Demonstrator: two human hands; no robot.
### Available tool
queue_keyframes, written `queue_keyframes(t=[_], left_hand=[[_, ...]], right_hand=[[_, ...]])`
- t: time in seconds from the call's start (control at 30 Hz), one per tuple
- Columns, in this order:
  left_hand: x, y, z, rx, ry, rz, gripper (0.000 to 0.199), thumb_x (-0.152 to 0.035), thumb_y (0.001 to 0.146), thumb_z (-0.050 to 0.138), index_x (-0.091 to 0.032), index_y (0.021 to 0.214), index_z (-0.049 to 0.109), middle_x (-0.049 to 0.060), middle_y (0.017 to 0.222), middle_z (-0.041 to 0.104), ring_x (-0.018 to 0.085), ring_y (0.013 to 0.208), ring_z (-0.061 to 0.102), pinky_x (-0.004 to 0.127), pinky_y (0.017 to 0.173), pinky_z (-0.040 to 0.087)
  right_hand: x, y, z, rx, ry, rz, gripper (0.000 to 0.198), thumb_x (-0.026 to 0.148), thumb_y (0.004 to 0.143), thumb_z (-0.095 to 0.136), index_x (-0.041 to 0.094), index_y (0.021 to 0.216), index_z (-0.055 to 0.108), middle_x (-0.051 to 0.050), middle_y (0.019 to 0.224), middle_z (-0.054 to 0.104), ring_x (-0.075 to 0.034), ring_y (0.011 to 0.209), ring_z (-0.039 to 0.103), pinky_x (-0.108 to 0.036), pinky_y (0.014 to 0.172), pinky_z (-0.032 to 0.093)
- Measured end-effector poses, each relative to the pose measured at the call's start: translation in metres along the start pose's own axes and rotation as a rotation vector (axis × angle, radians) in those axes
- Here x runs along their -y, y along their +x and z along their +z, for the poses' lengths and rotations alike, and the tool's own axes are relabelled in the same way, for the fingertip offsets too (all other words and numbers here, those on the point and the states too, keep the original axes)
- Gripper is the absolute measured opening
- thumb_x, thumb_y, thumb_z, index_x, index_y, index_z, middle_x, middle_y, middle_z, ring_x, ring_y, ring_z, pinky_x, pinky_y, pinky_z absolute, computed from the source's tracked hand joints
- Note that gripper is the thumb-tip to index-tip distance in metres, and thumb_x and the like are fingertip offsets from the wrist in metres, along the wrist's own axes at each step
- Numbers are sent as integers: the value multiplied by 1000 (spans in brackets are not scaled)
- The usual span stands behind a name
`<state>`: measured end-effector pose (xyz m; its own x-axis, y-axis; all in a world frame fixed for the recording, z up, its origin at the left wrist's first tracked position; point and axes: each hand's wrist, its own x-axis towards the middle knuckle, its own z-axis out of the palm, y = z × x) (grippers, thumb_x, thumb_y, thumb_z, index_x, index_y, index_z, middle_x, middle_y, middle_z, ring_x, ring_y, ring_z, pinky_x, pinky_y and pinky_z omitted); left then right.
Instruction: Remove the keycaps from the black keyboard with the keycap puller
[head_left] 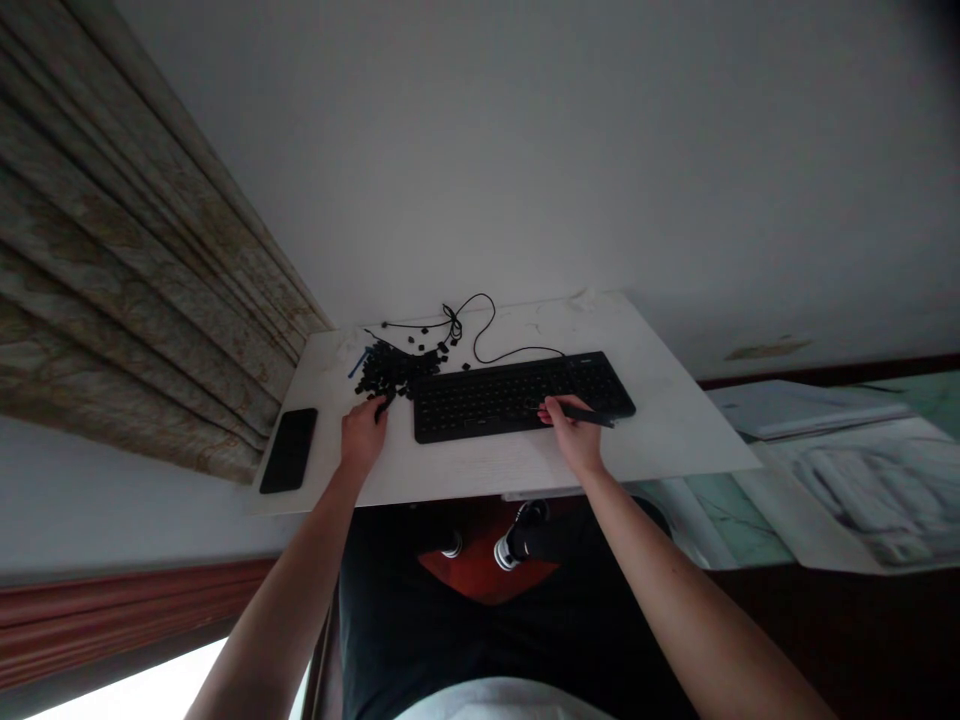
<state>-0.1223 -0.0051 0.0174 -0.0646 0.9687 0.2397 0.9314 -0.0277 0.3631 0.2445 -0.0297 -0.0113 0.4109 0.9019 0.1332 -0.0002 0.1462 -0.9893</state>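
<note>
A black keyboard (517, 397) lies on the white table, several of its key places looking bare. To its left is a heap of loose black keycaps (394, 368). My left hand (364, 432) rests at the near edge of that heap, fingers pinched on a small dark piece that looks like a keycap. Over the keyboard's right half, my right hand (574, 432) grips a black pen-like tool (596, 415). The tool's thin tip points left, close to the keys; whether it touches them cannot be seen.
A black phone (289, 450) lies at the table's left edge. The keyboard's cable (491, 325) loops along the back, with a blue stick-like item (358, 362) beside the heap. A wall stands behind the table (660, 440), and a curtain (150, 250) hangs left.
</note>
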Motion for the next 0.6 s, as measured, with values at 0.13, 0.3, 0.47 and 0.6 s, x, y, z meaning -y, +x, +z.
queue_keyframes(t=[0.13, 0.3, 0.47, 0.6], left_hand=[[-9, -3, 1, -87, 90, 34, 29, -20, 90, 57, -20, 116, 67, 12, 119, 68, 31, 114, 61, 48, 99, 46], [-50, 3, 5, -43, -74, 292, 21, -20, 93, 55, -22, 109, 68, 8, 113, 66, 25, 109, 61, 41, 98, 47], [-102, 4, 18, 254, -141, 590, 17, -18, 93, 56, -22, 103, 70, 5, 105, 68, 21, 102, 62, 38, 93, 48], [-117, 6, 24, 369, -63, 619, 17, -14, 92, 56, -21, 98, 71, 4, 105, 68, 19, 99, 62, 33, 91, 50]], right_hand=[[1, 0, 0, -8, -6, 0, 39, 57, 76, 74, 19, 79, 66, -4, 70, 71, -18, 62, 70, -33, 61, 61], [2, -1, 0, -8, -4, 4, 38, 57, 77, 74, 19, 80, 66, -4, 71, 71, -17, 61, 69, -31, 61, 61], [3, -1, 0, -11, 18, 12, 39, 58, 77, 74, 19, 80, 66, -3, 71, 70, -17, 61, 69, -31, 60, 61], [1, 0, 0, -7, 26, 16, 40, 59, 77, 73, 20, 81, 65, -4, 71, 70, -17, 61, 69, -32, 60, 61]])
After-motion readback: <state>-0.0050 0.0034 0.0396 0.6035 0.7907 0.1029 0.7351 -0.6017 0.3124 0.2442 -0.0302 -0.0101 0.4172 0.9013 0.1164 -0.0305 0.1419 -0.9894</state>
